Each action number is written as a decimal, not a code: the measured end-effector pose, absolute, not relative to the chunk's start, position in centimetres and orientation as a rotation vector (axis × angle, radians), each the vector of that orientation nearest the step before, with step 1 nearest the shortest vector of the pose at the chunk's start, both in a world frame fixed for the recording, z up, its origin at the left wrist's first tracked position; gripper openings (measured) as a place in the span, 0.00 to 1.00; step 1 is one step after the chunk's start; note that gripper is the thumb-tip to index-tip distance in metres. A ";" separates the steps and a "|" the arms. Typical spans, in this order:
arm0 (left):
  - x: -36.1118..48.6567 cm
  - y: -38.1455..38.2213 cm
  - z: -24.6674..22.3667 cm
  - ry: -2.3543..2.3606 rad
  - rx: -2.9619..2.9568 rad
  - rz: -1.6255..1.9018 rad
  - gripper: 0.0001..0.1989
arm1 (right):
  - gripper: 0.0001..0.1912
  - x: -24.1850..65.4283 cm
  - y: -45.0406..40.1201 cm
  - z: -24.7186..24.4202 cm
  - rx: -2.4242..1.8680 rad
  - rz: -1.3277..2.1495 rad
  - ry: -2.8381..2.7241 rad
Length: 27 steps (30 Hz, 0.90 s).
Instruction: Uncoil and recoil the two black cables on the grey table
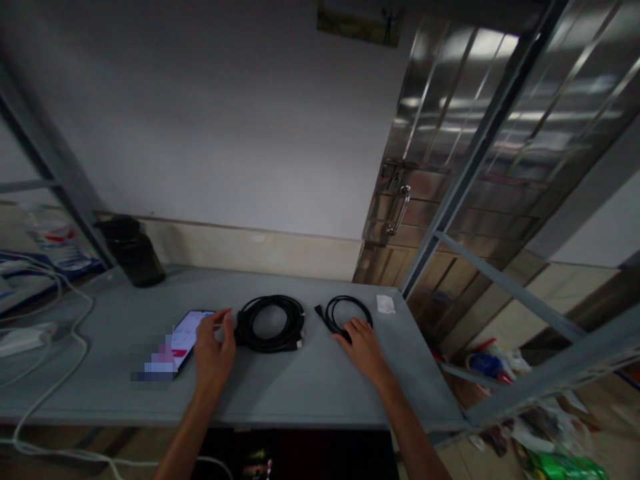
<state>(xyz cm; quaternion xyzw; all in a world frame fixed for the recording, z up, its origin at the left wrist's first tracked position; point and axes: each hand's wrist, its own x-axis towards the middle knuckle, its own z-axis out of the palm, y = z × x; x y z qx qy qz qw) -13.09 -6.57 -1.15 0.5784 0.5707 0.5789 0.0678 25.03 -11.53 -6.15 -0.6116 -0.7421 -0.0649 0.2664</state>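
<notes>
My left hand (215, 347) is over the grey tabletop (310, 393), between a lit smartphone (186, 335) and a thick coil of black cable (245, 337). Its fingers are loosely bent and apart, with nothing between them; the fingertips come close to the coil's left side. White-tipped plugs show at that coil's right edge. Farther right, my right hand (363, 347) has its thumb and fingers closed on the lower part of a smaller, thinner loop of black cable (330, 310). One dark connector end of this loop points left. The hand hides the loop's lower right part.
A dark lidded bottle (133, 250) stands at the back left. White cords (80, 333) and a white power strip (27, 339) lie on the left. A small white paper (385, 305) is near the right edge. A metal frame post (465, 173) rises there, before a metal door (415, 220).
</notes>
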 end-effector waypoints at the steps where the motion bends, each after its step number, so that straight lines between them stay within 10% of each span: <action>1: -13.0 -6.6 -1.1 1.717 1.748 1.752 0.21 | 0.18 25.0 -11.5 -6.2 -1.650 -0.172 -1.992; 13: -8.4 -14.0 1.6 1.268 1.542 1.698 0.08 | 0.31 22.5 -14.4 -4.0 -1.508 -0.007 -1.627; 27: 0.3 -21.3 4.9 0.857 1.281 1.140 0.18 | 0.26 15.1 -26.5 -8.6 -1.375 0.479 -1.329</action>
